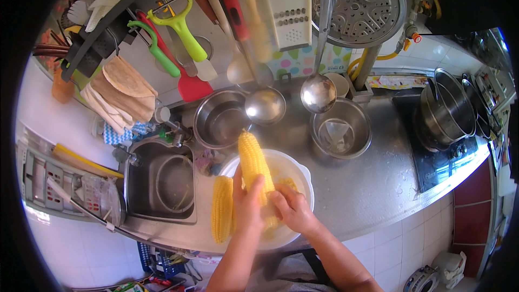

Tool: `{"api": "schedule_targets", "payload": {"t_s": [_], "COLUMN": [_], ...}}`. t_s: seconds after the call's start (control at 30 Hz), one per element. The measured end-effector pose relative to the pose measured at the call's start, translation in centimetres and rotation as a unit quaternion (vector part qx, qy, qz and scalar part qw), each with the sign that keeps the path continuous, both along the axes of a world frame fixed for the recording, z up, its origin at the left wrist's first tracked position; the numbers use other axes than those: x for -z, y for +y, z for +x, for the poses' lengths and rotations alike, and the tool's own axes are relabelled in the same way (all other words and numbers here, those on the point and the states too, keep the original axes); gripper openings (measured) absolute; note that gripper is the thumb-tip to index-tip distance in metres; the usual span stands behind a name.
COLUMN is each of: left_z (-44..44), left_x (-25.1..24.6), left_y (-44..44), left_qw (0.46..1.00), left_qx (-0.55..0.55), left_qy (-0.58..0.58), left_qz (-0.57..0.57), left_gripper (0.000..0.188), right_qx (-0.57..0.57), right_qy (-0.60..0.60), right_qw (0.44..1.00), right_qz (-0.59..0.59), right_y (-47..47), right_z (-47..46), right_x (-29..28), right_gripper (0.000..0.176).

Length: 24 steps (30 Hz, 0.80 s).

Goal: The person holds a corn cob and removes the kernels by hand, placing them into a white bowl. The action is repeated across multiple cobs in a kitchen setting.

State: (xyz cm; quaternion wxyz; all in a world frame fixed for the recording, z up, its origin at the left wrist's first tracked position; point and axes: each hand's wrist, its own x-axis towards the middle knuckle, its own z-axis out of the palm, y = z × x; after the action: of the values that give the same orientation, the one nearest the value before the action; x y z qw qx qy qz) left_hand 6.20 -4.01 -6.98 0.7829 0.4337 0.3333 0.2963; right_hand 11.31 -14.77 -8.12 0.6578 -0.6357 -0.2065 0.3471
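My left hand [248,200] grips a yellow ear of corn [252,154], tilted with its tip pointing away from me. My right hand [292,207] is at the ear's lower right side, thumb and fingers bent against the kernels; whether it holds any loose ones is hidden. Both hands are above a white plastic basin [307,186], where some yellow kernels [288,182] lie. Left of the basin, another husked ear of corn [221,211] rests on the counter, with more corn partly hidden beside it behind my left wrist.
A steel sink [134,194] is at the left. Two steel bowls [202,129] [365,142] stand behind the basin, the right one holding a clear plastic piece. Ladles [318,93], peelers [188,40] and spatulas hang above. Steel pots [442,117] stand on the stove at the right.
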Motion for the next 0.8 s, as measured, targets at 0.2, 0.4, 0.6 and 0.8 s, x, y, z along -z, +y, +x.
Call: {"api": "schedule_targets", "payload": {"t_s": [0.2,0.4,0.6,0.8], "left_z": [-0.1,0.0,-0.1,0.0], "left_x": [-0.6,-0.3,-0.3,-0.8], "left_y": [0.0,0.3,0.5,0.0], "left_qw": [0.999,1.000,1.000,0.999], "left_qx": [0.016,0.010,0.019,0.019], "left_qy": [0.027,0.010,0.011,0.011], "left_qz": [0.019,0.012,0.010,0.024], "left_gripper": [0.063,0.064,0.065,0.065], "right_qx": [-0.005,-0.047,-0.046,-0.049], "right_qy": [0.132,0.086,0.158,-0.057], "right_qw": [0.991,0.995,0.985,0.997], "right_qz": [0.028,0.019,0.058,0.014], "right_y": [0.1,0.0,-0.1,0.0], "right_z": [0.3,1.1,1.2,0.8], "right_x": [-0.6,0.4,0.1,-1.2], "right_gripper": [0.032,0.037,0.043,0.045]}}
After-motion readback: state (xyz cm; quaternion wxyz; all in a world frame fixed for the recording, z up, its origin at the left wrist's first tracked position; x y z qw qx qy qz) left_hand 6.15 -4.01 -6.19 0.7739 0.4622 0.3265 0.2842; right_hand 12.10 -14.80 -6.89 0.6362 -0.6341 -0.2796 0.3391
